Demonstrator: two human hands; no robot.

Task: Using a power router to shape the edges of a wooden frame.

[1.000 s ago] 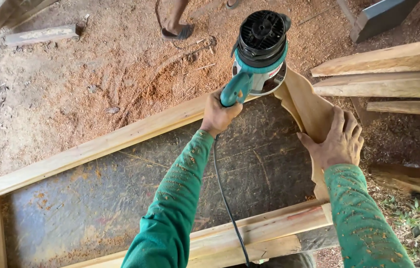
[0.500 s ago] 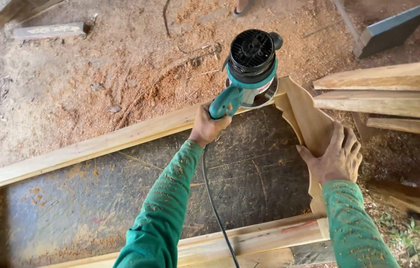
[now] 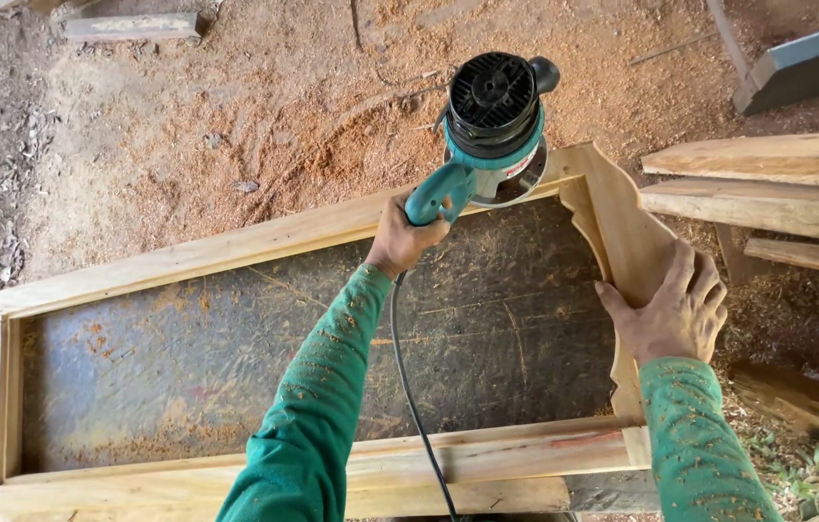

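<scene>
A teal and black hand-held power router (image 3: 493,126) stands on the far rail of a long pale wooden frame (image 3: 187,256), near its right corner. My left hand (image 3: 402,237) grips the router's teal handle, and a black cord (image 3: 409,396) runs down from it along my green sleeve. My right hand (image 3: 669,309) lies flat, fingers spread, on the frame's curved right end piece (image 3: 622,222). The frame rests on a dark, dusty worktop (image 3: 235,367).
Sawdust covers the ground (image 3: 284,106) beyond the frame. Several rough wooden planks (image 3: 767,184) lie stacked at the right. A dark board (image 3: 796,63) sits at the top right, a short plank (image 3: 129,26) at the top left.
The router has shifted slightly left along the far rail with my left hand. My right hand stays pressed on the curved end piece.
</scene>
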